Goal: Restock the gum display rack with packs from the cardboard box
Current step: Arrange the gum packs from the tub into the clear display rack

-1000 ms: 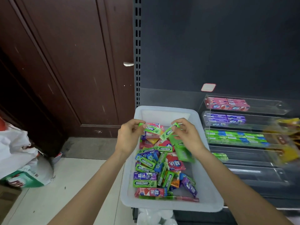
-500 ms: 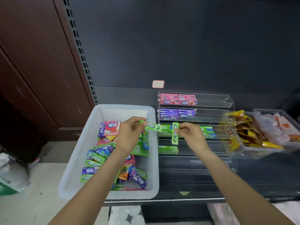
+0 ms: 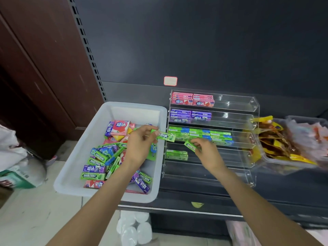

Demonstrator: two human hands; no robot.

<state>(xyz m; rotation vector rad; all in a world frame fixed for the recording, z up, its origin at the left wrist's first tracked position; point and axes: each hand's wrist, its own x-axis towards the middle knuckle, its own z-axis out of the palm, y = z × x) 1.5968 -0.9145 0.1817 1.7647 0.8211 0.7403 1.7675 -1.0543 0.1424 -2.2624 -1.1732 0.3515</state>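
Beside the rack (image 3: 213,137): both hands carrying gum.
Right hand (image 3: 206,152) pinches one pack (image 3: 190,146), left hand (image 3: 140,144) another (image 3: 164,135); next, probably slotting them into the green rows.

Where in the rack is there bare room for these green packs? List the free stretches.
Fourth tier: bare right of the short green stack. Bottom tier: bare. Top two tiers: bare on the right. Green-and-blue row: crowded except its right end.
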